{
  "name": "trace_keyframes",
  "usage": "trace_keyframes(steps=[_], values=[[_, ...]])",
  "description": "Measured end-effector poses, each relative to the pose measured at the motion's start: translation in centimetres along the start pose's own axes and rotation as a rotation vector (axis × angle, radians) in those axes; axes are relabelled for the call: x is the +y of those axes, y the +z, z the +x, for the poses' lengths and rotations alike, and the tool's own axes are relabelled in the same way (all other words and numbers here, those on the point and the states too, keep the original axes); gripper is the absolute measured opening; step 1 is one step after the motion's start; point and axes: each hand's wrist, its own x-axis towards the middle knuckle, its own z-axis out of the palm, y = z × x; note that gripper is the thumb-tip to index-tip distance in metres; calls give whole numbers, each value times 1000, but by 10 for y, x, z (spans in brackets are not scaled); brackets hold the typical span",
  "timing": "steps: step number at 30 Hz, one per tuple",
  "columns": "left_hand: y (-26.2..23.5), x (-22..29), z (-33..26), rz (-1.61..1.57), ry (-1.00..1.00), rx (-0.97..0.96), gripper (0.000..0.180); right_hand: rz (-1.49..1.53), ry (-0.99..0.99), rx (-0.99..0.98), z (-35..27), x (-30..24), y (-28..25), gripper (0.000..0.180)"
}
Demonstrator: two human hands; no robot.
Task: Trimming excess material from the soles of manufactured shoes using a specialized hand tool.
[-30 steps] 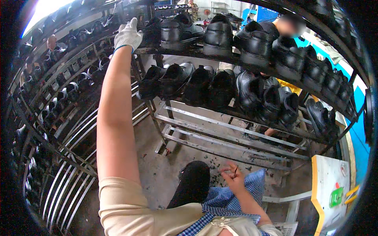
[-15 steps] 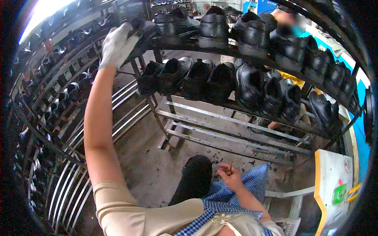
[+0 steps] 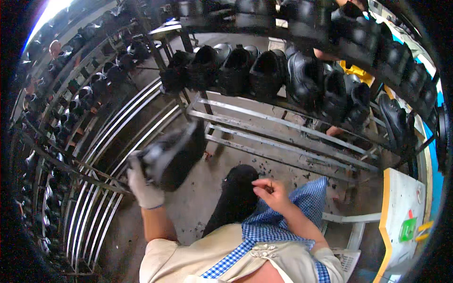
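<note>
My left hand [image 3: 143, 185], in a white glove, grips a black shoe [image 3: 177, 158] by one end. The shoe is tilted in the air left of my knee, somewhat blurred by motion. Above my lap, my right hand [image 3: 273, 193] is bare, with thumb and fingers pinched together; whatever is between them is too small to make out. A blue checked apron [image 3: 304, 200] lies beneath that forearm. In front of me, a row of black shoes [image 3: 236, 70] stands on the rack's lower shelf.
More black shoes [image 3: 306, 19] line the upper shelf. Metal bars [image 3: 283, 125] run low across the rack. Another shoe-filled rack [image 3: 80, 122] stands at left. A white board with a yellow edge [image 3: 401, 221] is at right. Dark scraps are strewn on the floor [image 3: 207, 184].
My left hand has come down from the upper shelf toward me, bringing a black shoe off it. My right hand stays over my lap, turned slightly, fingers still pinched.
</note>
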Motion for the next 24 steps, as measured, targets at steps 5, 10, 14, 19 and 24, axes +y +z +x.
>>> trace_keyframes(steps=[5, 10, 14, 19, 24], values=[[42, -60, -44, -56, -479, -219, 37, -64, -126, -54, 20, -30, 11, 57], [70, -79, -74, -427, -728, -516, 41, 12, -72, 249, 28, -29, 1, 64], [74, -81, -81, -559, -920, -688, 45, -113, -254, 226, 24, -24, -17, 55], [72, -88, -86, -188, -532, -917, 40, -277, -414, 222, 23, -46, -26, 52], [74, -85, -97, 43, -472, -1026, 42, -346, -506, 266, 25, -91, -33, 46]])
